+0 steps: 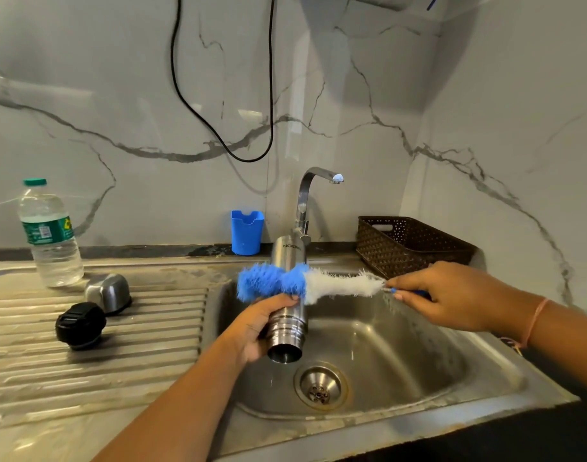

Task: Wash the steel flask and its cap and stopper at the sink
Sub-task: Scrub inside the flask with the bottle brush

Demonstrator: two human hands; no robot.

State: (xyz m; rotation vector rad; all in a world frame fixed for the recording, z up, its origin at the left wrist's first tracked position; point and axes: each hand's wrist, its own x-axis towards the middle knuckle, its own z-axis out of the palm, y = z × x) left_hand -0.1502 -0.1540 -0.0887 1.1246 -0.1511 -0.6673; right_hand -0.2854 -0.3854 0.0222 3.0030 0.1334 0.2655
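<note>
Right over the sink point(402, 355) basin, the steel flask point(289, 328) is held tilted, its open threaded mouth toward the camera and above the drain, its base pointing back at the tap point(305, 195). The left hand point(255, 328) grips it from the left side, fingers wrapped round the body just above the threads. A bottle brush point(305, 283) with blue and white bristles lies crosswise on the outside of the flask, touching the body just beyond the left hand's fingertips, blue end to the left. The right hand point(442, 295) pinches the brush's handle off to the right of the flask, near the sink's back right corner, with a thin thread band at the wrist. The steel cap point(109, 291) and the black stopper point(80, 325) sit on the ribbed drainboard point(135, 345) left of the basin, close together and well apart from both hands, the cap nearer the back edge. A plastic water bottle point(49, 235) stands at the drainboard's back left, a blue holder point(246, 231) at the counter's back edge beside the tap, and a brown basket point(412, 245) at the back right corner.
</note>
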